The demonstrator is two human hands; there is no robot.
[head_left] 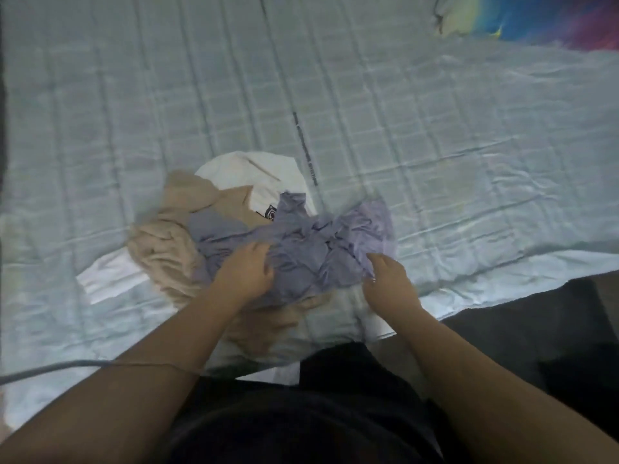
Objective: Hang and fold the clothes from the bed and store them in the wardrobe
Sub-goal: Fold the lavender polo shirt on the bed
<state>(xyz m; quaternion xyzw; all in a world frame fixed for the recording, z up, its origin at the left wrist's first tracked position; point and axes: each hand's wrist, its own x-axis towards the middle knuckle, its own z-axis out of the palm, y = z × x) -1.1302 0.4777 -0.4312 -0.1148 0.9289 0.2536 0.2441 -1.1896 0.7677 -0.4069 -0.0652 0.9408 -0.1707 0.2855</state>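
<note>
A crumpled lavender garment [308,242] lies on top of a small pile near the bed's front edge. Under it are a beige garment [167,242] on the left and a white garment [264,175] with a dark print behind. My left hand [246,272] grips the lavender cloth at its left middle, fingers curled into the folds. My right hand [388,279] pinches the cloth's right lower edge. Both forearms reach in from the bottom of the view.
The bed is covered by a pale blue quilted sheet [368,112]. A rainbow-coloured cloth [536,18] lies at the far right corner. A thin cable [67,366] crosses the lower left. Dark floor [536,329] shows beside the bed at the right.
</note>
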